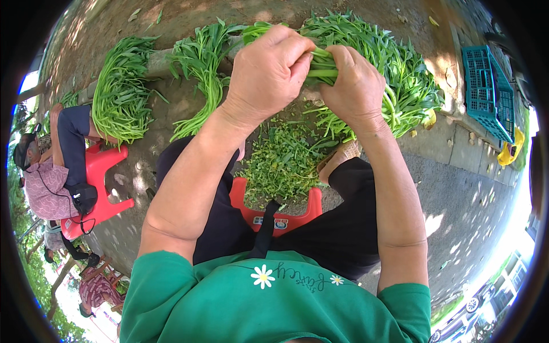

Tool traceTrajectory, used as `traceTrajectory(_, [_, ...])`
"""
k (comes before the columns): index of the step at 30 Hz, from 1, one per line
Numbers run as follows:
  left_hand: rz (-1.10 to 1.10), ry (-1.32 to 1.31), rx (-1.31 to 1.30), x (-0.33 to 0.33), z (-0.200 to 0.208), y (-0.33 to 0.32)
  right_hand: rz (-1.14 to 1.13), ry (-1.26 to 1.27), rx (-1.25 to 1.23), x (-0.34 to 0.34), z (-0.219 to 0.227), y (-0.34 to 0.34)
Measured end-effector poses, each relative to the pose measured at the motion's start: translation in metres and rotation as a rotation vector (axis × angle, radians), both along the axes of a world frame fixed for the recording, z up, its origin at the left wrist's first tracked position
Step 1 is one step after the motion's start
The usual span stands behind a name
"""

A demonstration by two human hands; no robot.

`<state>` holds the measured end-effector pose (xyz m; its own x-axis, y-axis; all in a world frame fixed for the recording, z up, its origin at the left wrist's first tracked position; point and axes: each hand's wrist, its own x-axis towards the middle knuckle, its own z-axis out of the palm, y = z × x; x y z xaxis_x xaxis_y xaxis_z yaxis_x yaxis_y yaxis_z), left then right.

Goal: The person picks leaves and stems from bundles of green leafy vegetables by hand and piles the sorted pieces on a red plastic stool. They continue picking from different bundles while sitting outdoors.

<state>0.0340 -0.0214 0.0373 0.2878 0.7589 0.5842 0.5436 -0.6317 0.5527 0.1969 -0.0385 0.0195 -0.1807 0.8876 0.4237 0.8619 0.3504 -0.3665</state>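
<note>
Out in front, my left hand (pixel 266 71) and my right hand (pixel 357 86) grip the same bunch of water spinach (pixel 322 66). Its green stems span the small gap between my closed fingers, and leaves stick out past my left hand. Just behind and beside my right hand spreads a big heap of long-stemmed water spinach (pixel 394 63). To the left lies a smaller bundle of greens (pixel 203 63). Below my hands, chopped leaf and stem scraps (pixel 283 160) cover the ground between my feet. My fingertips are partly hidden by the hands.
I sit on a red plastic stool (pixel 309 211). At the left, another pile of greens (pixel 123 86) lies before a person on a red stool (pixel 103 171). A teal crate (pixel 486 91) and a yellow bag (pixel 512 148) are at the right. More people sit at far left.
</note>
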Motion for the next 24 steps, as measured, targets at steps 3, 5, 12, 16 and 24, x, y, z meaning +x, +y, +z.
traceTrajectory(3, [0.026,0.029,0.033,0.003,-0.002,-0.002,-0.006,-0.003,0.003,0.0,0.001,0.0])
traceTrajectory(5, [0.049,0.061,0.066,0.003,-0.003,-0.002,-0.002,-0.003,0.014,0.0,0.001,0.001])
traceTrajectory(12, [0.062,-0.035,-0.037,0.008,-0.004,-0.001,0.011,-0.009,0.03,0.001,0.0,0.001])
traceTrajectory(16, [0.063,-0.17,-0.172,0.009,-0.001,0.0,0.018,-0.007,0.015,0.001,0.002,0.0])
traceTrajectory(24, [-0.013,-0.536,-0.582,0.002,0.011,-0.003,-0.032,0.027,-0.051,0.002,0.003,0.001])
